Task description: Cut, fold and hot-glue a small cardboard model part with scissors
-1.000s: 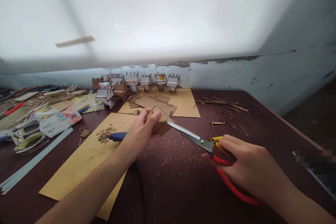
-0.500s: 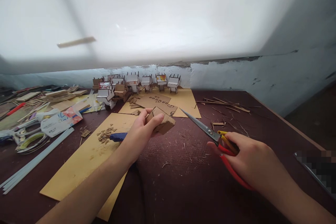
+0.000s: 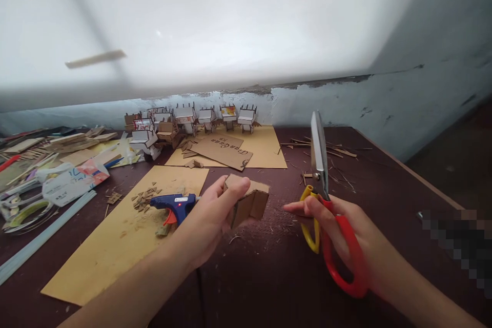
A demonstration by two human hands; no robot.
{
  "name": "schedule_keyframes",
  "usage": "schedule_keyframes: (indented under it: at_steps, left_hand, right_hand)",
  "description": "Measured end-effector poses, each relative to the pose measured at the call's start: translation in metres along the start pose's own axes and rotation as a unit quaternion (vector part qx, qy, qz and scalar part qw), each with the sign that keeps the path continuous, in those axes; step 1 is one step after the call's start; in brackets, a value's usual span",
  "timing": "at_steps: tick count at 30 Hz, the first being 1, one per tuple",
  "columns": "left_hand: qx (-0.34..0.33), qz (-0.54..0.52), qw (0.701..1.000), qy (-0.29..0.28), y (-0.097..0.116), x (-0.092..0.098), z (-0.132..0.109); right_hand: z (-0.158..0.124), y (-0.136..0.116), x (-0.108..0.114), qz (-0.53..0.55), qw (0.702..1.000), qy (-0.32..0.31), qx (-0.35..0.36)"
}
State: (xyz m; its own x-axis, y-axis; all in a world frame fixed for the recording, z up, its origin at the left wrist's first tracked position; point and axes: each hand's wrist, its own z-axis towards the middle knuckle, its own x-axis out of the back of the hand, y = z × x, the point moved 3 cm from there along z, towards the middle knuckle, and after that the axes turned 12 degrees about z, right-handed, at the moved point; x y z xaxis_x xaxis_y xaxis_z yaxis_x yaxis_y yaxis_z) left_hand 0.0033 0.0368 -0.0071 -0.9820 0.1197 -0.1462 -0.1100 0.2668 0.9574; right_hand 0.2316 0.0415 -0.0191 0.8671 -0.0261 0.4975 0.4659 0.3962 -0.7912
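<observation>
Pinched between the thumb and fingers of my left hand (image 3: 213,218) is a small folded cardboard piece (image 3: 251,200), its open side turned toward me. My right hand (image 3: 346,236) holds scissors (image 3: 320,159) with one red and one yellow handle; the blades point up and lie together. A blue glue gun (image 3: 179,205) with a red trigger and a lit red light lies just left of my left hand, on a yellow board (image 3: 103,251). Small cardboard scraps (image 3: 144,199) are heaped by its left end.
Several small cardboard models (image 3: 184,119) stand along the back wall. Before them, a lettered cardboard sheet (image 3: 223,151) lies on another yellow board (image 3: 269,148). Tape rolls (image 3: 31,215), glue sticks (image 3: 49,236) and wood strips are at left; thin scraps (image 3: 338,149) at back right.
My right hand has turned the scissors from pointing forward-left to upright. The cardboard piece has been rotated and moved slightly right in my left hand. More of the glue gun shows.
</observation>
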Motion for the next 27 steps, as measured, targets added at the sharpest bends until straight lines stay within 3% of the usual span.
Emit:
schedule_keyframes:
  at_steps: [3,5,11,14,18,22,27]
  left_hand:
    - [0.056,-0.018,0.998,-0.027,-0.008,-0.014,-0.007]
    - [0.063,-0.023,0.997,-0.036,-0.011,-0.020,-0.011]
    - [0.114,-0.003,0.990,-0.079,-0.017,-0.029,-0.013]
    - [0.119,0.043,0.989,-0.071,-0.021,-0.027,-0.011]
    - [0.060,0.186,0.980,-0.029,-0.023,-0.019,-0.008]
    - [-0.074,0.279,0.957,-0.007,-0.015,-0.020,-0.012]
    - [-0.238,0.400,0.885,-0.010,-0.002,-0.029,-0.023]
  right_hand:
    - [-0.008,-0.007,-0.011,0.207,0.966,-0.048,-0.146]
    - [-0.012,-0.010,-0.015,0.280,0.937,-0.056,-0.203]
    - [-0.012,-0.002,-0.023,0.383,0.897,-0.060,-0.213]
    - [-0.012,0.003,-0.028,0.418,0.880,-0.047,-0.221]
    - [-0.011,0.007,-0.030,0.403,0.889,-0.029,-0.215]
    - [-0.010,0.009,-0.026,0.363,0.906,-0.014,-0.219]
    - [-0.007,0.005,-0.022,0.360,0.910,-0.003,-0.205]
